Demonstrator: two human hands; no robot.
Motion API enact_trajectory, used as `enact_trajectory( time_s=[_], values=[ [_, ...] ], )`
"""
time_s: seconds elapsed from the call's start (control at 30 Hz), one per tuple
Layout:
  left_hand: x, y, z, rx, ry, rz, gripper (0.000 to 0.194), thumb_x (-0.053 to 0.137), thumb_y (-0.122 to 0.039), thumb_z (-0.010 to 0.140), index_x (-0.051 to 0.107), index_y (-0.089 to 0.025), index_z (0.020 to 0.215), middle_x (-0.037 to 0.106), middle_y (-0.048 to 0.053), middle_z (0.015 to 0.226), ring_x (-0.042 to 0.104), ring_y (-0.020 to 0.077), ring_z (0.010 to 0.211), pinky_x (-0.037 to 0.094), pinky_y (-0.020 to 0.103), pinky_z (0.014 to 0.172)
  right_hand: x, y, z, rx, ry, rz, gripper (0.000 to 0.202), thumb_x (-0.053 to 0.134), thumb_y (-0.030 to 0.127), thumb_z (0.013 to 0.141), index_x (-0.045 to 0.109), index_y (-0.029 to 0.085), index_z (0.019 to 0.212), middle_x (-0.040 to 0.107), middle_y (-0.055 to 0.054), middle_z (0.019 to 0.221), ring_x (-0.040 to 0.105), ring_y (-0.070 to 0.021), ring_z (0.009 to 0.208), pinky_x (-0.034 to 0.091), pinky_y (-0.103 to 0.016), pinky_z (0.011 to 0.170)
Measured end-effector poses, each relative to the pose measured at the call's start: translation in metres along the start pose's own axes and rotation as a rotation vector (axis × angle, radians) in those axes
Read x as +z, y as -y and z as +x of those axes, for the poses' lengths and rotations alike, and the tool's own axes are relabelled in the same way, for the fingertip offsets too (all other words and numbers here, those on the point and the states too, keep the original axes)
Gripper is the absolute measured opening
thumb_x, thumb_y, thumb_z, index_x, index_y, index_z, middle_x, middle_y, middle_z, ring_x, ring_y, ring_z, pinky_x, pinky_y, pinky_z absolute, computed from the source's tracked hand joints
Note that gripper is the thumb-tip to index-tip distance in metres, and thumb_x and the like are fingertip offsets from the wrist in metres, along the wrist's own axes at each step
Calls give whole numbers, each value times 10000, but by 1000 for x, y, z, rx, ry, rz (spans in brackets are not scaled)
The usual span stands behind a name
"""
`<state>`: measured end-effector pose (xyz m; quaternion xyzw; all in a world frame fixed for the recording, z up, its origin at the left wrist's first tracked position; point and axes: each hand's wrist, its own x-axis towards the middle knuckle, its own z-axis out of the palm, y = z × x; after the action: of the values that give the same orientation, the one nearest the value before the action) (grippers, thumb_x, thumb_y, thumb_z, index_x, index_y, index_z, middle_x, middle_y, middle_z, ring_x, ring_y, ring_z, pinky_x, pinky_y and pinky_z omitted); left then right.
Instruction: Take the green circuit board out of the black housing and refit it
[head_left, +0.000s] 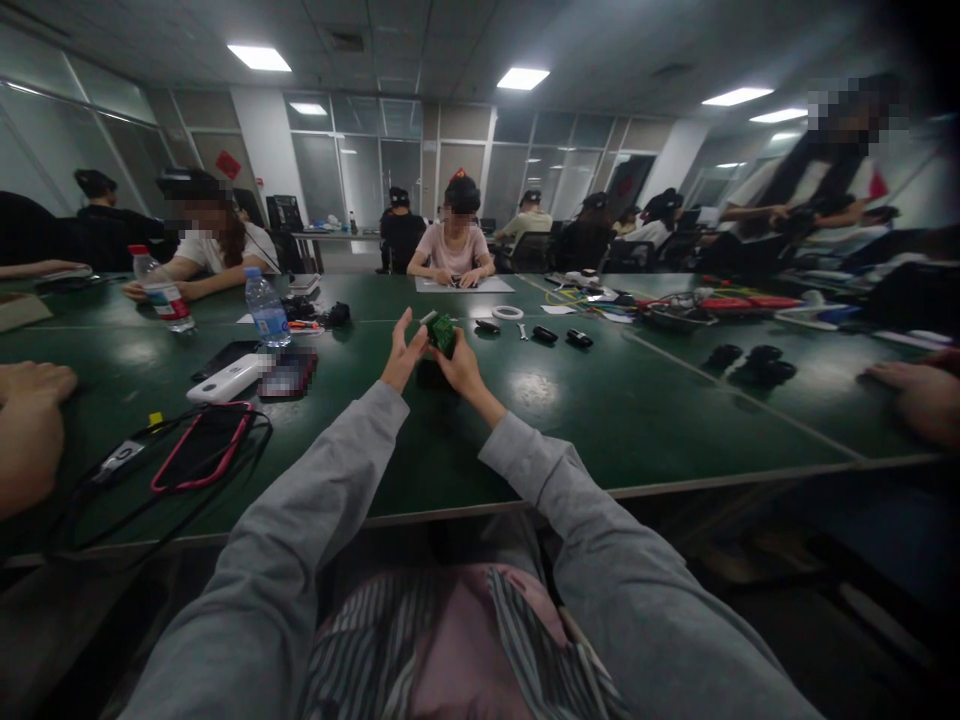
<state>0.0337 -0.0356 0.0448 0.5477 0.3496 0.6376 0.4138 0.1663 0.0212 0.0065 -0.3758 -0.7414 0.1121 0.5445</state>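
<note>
A small green circuit board (443, 334) is held up over the table in my right hand (463, 368), whose fingers are closed round its lower edge. My left hand (403, 352) is at the board's left side, fingers stretched upward and apart. Whether its thumb touches the board I cannot tell. A small pale piece (428, 318) shows at the board's upper left. Below my hands lies a dark object (435, 376), partly hidden. To the right, a small black part (487, 327), a little wrench-shaped piece (523, 331) and two black oval parts (544, 336) lie on the table.
The green table (600, 420) holds a white ring (508, 313), a pink-edged phone (204, 447) with a strap, a white device (229, 378) and two bottles (268, 310). Cables (675, 308) lie far right. A person (454, 240) sits opposite; other people's hands rest at both sides.
</note>
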Motion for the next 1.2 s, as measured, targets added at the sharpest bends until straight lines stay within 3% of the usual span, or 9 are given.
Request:
enact_trajectory(
  time_s=[0.13, 0.27, 0.43, 0.6, 0.87, 0.97, 1.03, 1.2],
  values=[
    [-19, 7, 10, -71, -52, -22, 541, 447, -527, 861, 327, -376, 1366, 282, 40, 1468, 602, 193, 1039, 458, 355, 903, -9, -11, 8, 74, 28, 78, 563, 593, 423, 771, 363, 174, 1220, 584, -107, 1076, 578, -242, 965, 446, -407, 885],
    [-40, 33, 21, -76, -153, 160, 539, 537, -447, 838, 382, -302, 1334, 314, 94, 1428, 629, 156, 938, 495, 312, 822, -20, -24, 10, 86, 119, 145, 633, 587, 466, 762, 312, 196, 1264, 583, -82, 1063, 583, -211, 933, 458, -381, 870],
    [-70, 69, 35, -130, -213, 342, 445, 526, -336, 856, 453, -203, 1274, 380, 136, 1338, 633, 106, 802, 514, 246, 694, -29, -35, 8, 39, 202, 68, 622, 607, 491, 730, 399, 179, 1227, 584, -85, 1051, 572, -229, 944, 449, -392, 869],
    [-99, 86, 37, -246, -305, 407, 391, 507, -288, 870, 458, -189, 1245, 453, 130, 1258, 624, 73, 710, 488, 197, 592, -33, -34, 3, 42, 239, 50, 534, 579, 517, 755, 472, 182, 1157, 600, -83, 1059, 571, -228, 973, 450, -372, 869],
    [-99, 84, 35, -305, -255, 363, 343, 461, -290, 892, 431, -217, 1226, 480, 101, 1265, 633, 69, 721, 462, 164, 555, -43, -29, -5, -80, 309, -93, 494, 567, 487, 784, 509, 181, 1167, 623, -92, 1060, 600, -244, 924, 460, -380, 830],
    [-98, 84, 33, -305, -243, 355, 342, 460, -296, 892, 431, -215, 1223, 480, 105, 1269, 628, 64, 708, 459, 171, 565, -70, -45, -7, -63, 298, -187, 486, 585, 442, 789, 510, 177, 1189, 622, -100, 1070, 597, -248, 930, 447, -375, 826],
    [-99, 85, 32, -303, -248, 347, 347, 468, -296, 888, 436, -213, 1223, 489, 108, 1255, 630, 67, 700, 461, 181, 576, -101, -61, -9, 13, 281, -314, 490, 601, 397, 792, 501, 160, 1210, 613, -127, 1093, 587, -251, 940, 428, -367, 824],
    [-102, 88, 31, -302, -241, 361, 357, 484, -290, 882, 440, -200, 1225, 509, 105, 1220, 634, 68, 680, 459, 189, 592, -213, -115, -18, 384, 154, -737, 543, 584, 360, 826, 446, 98, 1281, 592, -227, 1067, 561, -242, 885, 362, -345, 733]
  ],
)
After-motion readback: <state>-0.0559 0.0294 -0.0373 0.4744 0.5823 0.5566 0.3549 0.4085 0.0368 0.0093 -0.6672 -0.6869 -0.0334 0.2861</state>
